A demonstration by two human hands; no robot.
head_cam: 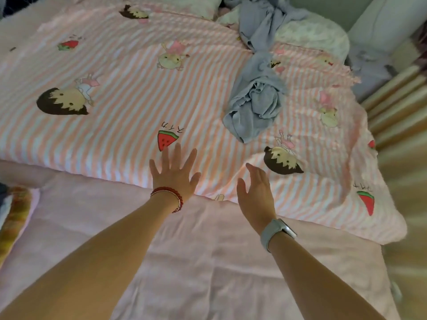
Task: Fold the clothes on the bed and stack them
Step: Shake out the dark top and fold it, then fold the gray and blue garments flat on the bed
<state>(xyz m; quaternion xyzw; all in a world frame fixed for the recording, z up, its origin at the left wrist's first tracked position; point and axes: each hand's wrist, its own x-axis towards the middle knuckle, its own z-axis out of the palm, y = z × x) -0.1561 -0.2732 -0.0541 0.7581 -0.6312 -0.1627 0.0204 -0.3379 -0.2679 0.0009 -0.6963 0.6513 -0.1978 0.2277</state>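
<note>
Blue garment (255,98) lies crumpled beyond both hands, fingers spread, seemingly at the striped quilt (120,125) edge

A single wide-angle view looks from the person's head forward and steeply down over the pink-and-white striped cartoon-print quilt (129,93) on the bed. Both bare forearms reach in from the bottom edge, close below the lens; the edges curve and blur.

Grey-blue clothes (256,98) — crumpled, unfolded — lie strewn across the bed's (115,93) far right.
</note>
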